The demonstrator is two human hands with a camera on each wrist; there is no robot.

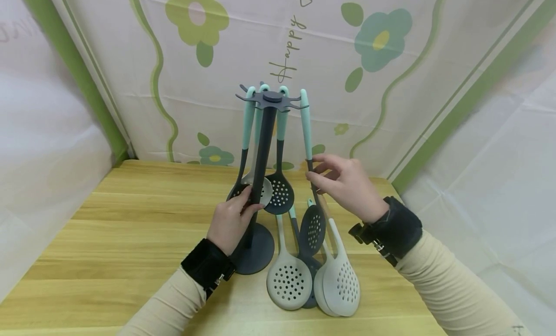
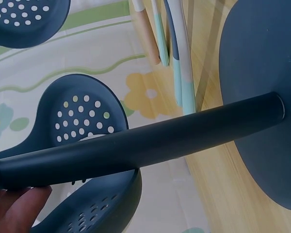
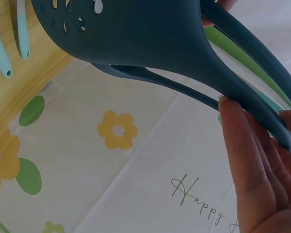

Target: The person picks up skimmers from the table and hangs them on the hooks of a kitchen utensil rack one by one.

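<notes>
A dark utensil stand [image 1: 266, 147] leans to the right at its top, on a round base [image 1: 256, 254]. My left hand [image 1: 228, 225] holds its pole [image 2: 136, 145] partway up, thumb and fingers on either side. With thumb and fingers, my right hand [image 1: 347, 184] pinches the dark neck of a skimmer [image 1: 312, 232], just below its mint handle. That handle's top is at a hook on the stand's right; I cannot tell whether it hangs there. In the right wrist view the skimmer [image 3: 136, 39] crosses in front of the fingers. Another dark skimmer [image 1: 280, 196] hangs behind the pole.
Several more utensils lie on the wooden table [image 1: 130, 239] right of the base, among them a grey skimmer [image 1: 288, 283] and a white skimmer [image 1: 345, 287] overlapping another. A flower-printed cloth [image 1: 243, 46] stands behind the table, with cloth walls on both sides.
</notes>
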